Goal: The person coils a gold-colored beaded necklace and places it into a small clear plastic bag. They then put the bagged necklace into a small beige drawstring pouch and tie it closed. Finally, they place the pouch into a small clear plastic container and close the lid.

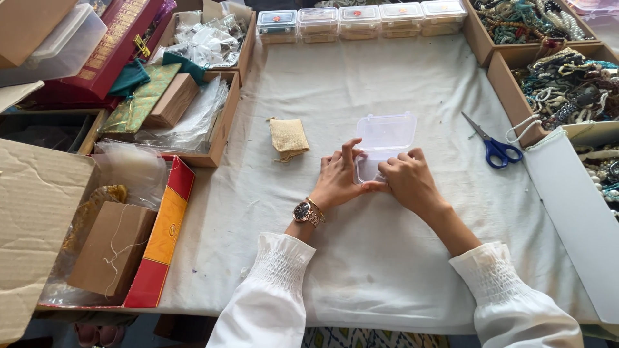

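A small clear plastic box [382, 138] with its hinged lid swung open lies on the white cloth in the middle of the table. My left hand [336, 179], with a wristwatch on the wrist, grips the box's near left corner. My right hand [407, 180] covers the near right part of the box base, fingers curled on it. A small burlap pouch [288, 137] lies to the left of the box, apart from both hands.
Blue-handled scissors [493, 145] lie right of the box. Several closed clear boxes [360, 19] line the far edge. Cardboard trays of beaded jewellery [567, 84] stand at right. Trays with plastic bags and small brown boxes [171, 100] sit at left, beside a red box [161, 238].
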